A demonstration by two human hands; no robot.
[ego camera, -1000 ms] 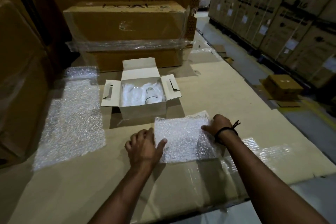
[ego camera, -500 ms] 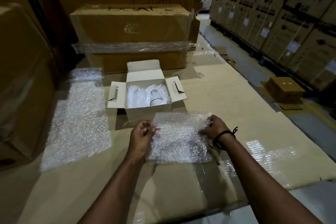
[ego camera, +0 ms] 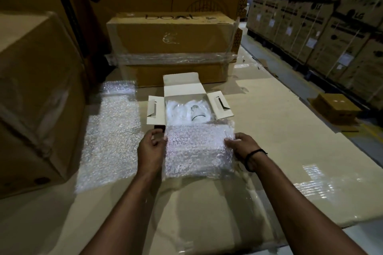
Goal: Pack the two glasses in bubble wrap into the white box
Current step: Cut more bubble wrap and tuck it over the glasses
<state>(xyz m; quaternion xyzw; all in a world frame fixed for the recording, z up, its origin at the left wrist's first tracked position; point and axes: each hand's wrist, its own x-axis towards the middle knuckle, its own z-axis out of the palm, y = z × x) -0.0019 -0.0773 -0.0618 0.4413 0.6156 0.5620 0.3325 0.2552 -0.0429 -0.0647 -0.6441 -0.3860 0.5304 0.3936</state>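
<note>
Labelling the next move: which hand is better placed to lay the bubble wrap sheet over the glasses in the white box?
Probably left. Both hands pinch the bubble wrap sheet, but the left hand sits by the white box, at its front left corner; the right hand is out past its right wall.

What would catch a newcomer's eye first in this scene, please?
The left hand and right hand pinch a bubble wrap sheet by its side edges, centre frame. Just beyond it stands the open white box, wrapped glasses inside; a longer bubble wrap strip lies to its left.
</note>
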